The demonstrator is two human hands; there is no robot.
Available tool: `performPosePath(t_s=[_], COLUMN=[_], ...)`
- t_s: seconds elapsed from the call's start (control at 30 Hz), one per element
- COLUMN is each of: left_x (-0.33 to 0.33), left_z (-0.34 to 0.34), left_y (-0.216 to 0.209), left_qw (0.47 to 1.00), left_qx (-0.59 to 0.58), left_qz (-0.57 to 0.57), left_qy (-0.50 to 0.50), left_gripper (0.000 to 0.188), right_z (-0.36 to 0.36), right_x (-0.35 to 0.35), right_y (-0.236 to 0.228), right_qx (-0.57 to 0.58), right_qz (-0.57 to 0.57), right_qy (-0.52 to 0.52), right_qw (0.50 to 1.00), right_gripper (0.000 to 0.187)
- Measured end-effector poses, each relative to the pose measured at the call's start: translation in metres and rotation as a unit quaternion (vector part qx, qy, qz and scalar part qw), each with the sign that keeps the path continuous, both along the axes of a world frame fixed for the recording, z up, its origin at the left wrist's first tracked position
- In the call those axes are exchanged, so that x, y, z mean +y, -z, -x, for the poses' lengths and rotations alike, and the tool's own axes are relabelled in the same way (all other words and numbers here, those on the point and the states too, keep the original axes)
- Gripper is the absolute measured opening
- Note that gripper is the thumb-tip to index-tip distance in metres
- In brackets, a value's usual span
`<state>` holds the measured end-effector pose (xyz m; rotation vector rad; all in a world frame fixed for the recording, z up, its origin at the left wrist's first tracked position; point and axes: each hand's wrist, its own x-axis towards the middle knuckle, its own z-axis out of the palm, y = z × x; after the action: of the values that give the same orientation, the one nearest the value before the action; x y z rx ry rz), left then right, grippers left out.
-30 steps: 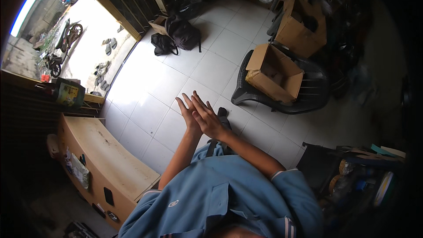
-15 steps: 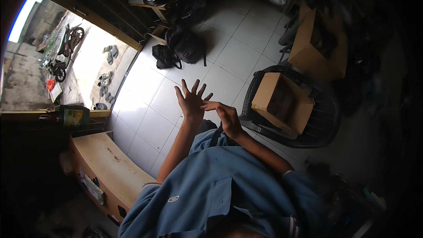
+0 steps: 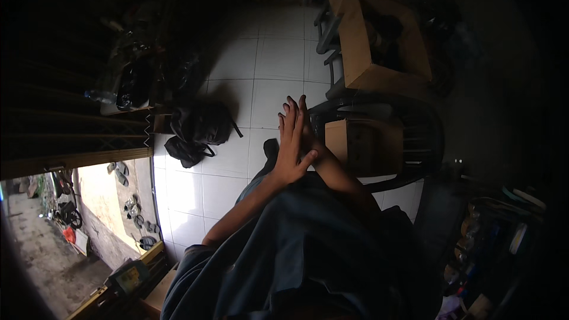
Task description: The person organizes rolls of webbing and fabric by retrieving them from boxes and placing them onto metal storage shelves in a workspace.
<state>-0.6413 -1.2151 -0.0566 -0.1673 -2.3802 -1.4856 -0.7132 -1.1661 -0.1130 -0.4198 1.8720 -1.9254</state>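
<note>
My left hand [image 3: 289, 157] lies palm to palm against my right hand [image 3: 307, 132] in front of my body. The left fingers are stretched out, with the thumb pointing toward the right wrist. Behind them, the right hand is partly covered, though its straight fingertips show above. I see nothing held in either hand. Just right of the hands, an open cardboard box [image 3: 335, 146] sits on a dark plastic armchair [image 3: 424, 136].
A larger open cardboard box [image 3: 355, 47] stands farther back on the right, on a grey seat. Black bags [image 3: 204, 123] lie on the white tiled floor [image 3: 278, 62] at left. Beyond the doorway are several sandals [image 3: 131, 204]. Cluttered goods [image 3: 474, 243] fill the lower right.
My view has turned leftward, so the doorway now sits lower left. My left hand, spread wide before with the right fingers touching it, is now pressed flat against the right palm.
</note>
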Motion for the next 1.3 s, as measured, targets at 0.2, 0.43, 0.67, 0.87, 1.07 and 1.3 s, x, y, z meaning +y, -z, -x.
performPosePath(t_s=[0.2,0.43,0.67,0.87,1.07,1.3], left_x=[-0.076,-0.057,-0.028,0.003,0.025,0.073], left_z=[0.116,0.221,0.332,0.421,0.490,0.583], left_y=[0.035,0.060,0.044,0.026,0.031,0.030], left_qw=[0.977,0.976,0.953,0.914,0.820,0.794], left_qx=[0.048,-0.069,-0.072,0.015,0.039,-0.002], left_qz=[0.158,0.108,0.023,0.189,0.181,0.115], left_qy=[0.133,0.179,0.292,0.358,0.542,0.597], left_gripper=[0.079,0.056,0.056,0.062,0.063,0.065], right_z=[0.080,0.178,0.330,0.439,0.474,0.514], right_x=[-0.010,0.002,0.024,0.073,0.135,0.157], right_y=[-0.040,-0.022,-0.010,0.017,0.047,0.083], right_qx=[-0.367,-0.283,-0.279,-0.297,-0.281,-0.241], right_qz=[0.383,0.311,0.341,0.404,0.423,0.254], right_qy=[-0.038,0.228,0.392,0.497,0.636,0.771], right_qw=[0.847,0.878,0.808,0.708,0.580,0.532], right_gripper=[0.081,0.079,0.078,0.075,0.068,0.037])
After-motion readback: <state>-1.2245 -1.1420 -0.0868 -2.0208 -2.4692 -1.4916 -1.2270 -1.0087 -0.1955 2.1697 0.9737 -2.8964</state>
